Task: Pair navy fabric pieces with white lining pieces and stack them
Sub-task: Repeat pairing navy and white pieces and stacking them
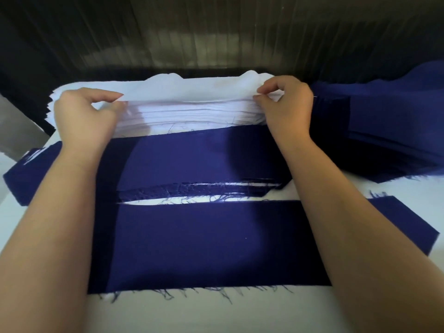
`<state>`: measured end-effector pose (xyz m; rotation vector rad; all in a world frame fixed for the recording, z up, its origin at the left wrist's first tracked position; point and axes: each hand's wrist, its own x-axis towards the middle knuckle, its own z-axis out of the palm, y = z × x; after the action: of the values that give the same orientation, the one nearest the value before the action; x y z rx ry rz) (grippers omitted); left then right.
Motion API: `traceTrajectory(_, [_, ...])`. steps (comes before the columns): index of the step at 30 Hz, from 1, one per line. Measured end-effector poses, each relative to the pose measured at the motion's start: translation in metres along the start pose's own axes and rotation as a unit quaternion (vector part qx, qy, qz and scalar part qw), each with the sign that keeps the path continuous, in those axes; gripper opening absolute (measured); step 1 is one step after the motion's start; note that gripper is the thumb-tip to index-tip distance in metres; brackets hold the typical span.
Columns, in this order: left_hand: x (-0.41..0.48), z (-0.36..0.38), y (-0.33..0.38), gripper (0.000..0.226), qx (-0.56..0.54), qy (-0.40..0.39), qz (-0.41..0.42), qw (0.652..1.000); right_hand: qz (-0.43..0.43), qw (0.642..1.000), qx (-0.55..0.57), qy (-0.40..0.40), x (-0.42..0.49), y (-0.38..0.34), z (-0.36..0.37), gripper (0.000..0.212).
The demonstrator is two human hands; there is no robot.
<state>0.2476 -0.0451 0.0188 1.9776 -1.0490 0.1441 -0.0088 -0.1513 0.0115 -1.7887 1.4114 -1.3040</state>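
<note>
A thick stack of white lining pieces (192, 117) lies at the far side of the table. Its top white piece (189, 90) is raised at the near edge. My left hand (84, 114) pinches that edge at its left end, and my right hand (287, 104) pinches it at the right end. A single navy fabric piece (216, 243) lies flat nearest to me, its edges frayed. Between it and the white stack sits a low pile of navy pieces (192, 162) with white showing between the layers.
A tall heap of navy pieces (384, 131) fills the right side of the white table (192, 313). A dark pleated curtain (216, 32) hangs behind the table. A grey surface (14, 126) shows at the far left.
</note>
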Motion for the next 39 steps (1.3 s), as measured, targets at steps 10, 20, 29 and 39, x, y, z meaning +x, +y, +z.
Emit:
traceTrajectory(10, [-0.002,0.003,0.002,0.022,-0.081,0.014,-0.037,0.996,-0.022,0.990,0.139,0.030,-0.004,-0.005,0.004,0.016])
traceTrajectory(20, [0.000,-0.002,0.010,0.027,-0.096,0.014,0.004,0.995,-0.017,0.983,0.174,0.054,0.001,-0.005,0.004,0.022])
traceTrajectory(29, [-0.033,-0.017,0.020,0.027,-0.095,0.011,0.030,0.995,-0.070,0.990,0.120,-0.014,-0.020,-0.016,-0.024,0.032])
traceTrajectory(39, [-0.106,-0.062,0.021,0.028,-0.168,-0.104,0.052,0.979,-0.133,0.987,0.088,-0.014,-0.089,0.010,-0.091,0.034])
